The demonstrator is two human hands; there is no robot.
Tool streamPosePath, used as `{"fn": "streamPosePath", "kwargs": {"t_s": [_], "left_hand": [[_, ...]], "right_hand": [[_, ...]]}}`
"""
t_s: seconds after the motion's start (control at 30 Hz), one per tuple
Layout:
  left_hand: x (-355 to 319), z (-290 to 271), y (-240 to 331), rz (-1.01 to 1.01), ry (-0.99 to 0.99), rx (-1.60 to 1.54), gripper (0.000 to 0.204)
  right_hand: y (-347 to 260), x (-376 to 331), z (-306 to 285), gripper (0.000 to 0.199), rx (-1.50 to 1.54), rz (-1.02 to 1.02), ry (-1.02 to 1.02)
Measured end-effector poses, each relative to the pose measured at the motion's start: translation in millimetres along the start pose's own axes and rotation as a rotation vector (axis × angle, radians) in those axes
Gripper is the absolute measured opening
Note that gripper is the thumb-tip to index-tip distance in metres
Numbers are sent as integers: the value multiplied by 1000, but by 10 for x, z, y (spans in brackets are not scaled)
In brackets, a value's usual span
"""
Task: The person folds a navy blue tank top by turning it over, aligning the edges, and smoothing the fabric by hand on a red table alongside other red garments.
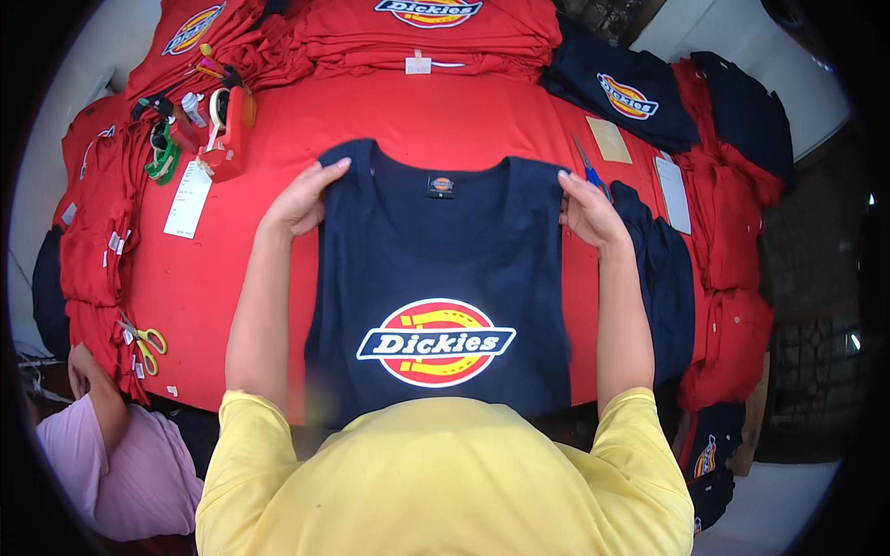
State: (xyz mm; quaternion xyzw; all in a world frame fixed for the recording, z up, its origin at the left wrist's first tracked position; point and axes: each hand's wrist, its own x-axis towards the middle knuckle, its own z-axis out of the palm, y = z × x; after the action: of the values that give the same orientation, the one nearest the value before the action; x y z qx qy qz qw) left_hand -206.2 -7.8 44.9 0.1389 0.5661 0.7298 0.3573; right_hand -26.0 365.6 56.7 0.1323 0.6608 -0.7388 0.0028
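A navy tank top [440, 250] with a red, yellow and white chest print is spread in front of me over the red-covered table [250, 306]. Its wide neckline faces away from me, with a small dark label inside the back. My left hand [306, 197] grips the left shoulder strap, thumb on top and fingers beneath. On the other side, my right hand [591, 211] pinches the right strap the same way. Both sets of fingers are partly hidden by the cloth. The lower part of the garment drops out of sight against my yellow shirt.
Folded red shirts [422, 42] are piled along the far side, navy ones [630, 93] at the far right. Left are a red tape dispenser [222, 130], a paper slip [188, 199] and yellow-handled scissors [146, 345]. Blue-handled scissors [591, 171] lie right; a person in pink [120, 454] sits lower left.
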Motion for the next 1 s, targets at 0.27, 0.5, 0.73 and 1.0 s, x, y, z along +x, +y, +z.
{"fn": "streamPosePath", "kwargs": {"t_s": [0.27, 0.5, 0.73, 1.0], "left_hand": [[81, -180, -157, 107, 630, 1295, 30], [600, 732, -863, -52, 61, 756, 29], [424, 718, -910, -225, 98, 80, 37], [222, 933, -1107, -17, 177, 22, 13]], "right_hand": [[326, 310, 114, 36, -1092, -82, 620], [696, 802, 1227, 43, -752, 143, 259], [1030, 429, 1268, 18, -58, -43, 152], [981, 144, 1401, 11, 476, 27, 188]]}}
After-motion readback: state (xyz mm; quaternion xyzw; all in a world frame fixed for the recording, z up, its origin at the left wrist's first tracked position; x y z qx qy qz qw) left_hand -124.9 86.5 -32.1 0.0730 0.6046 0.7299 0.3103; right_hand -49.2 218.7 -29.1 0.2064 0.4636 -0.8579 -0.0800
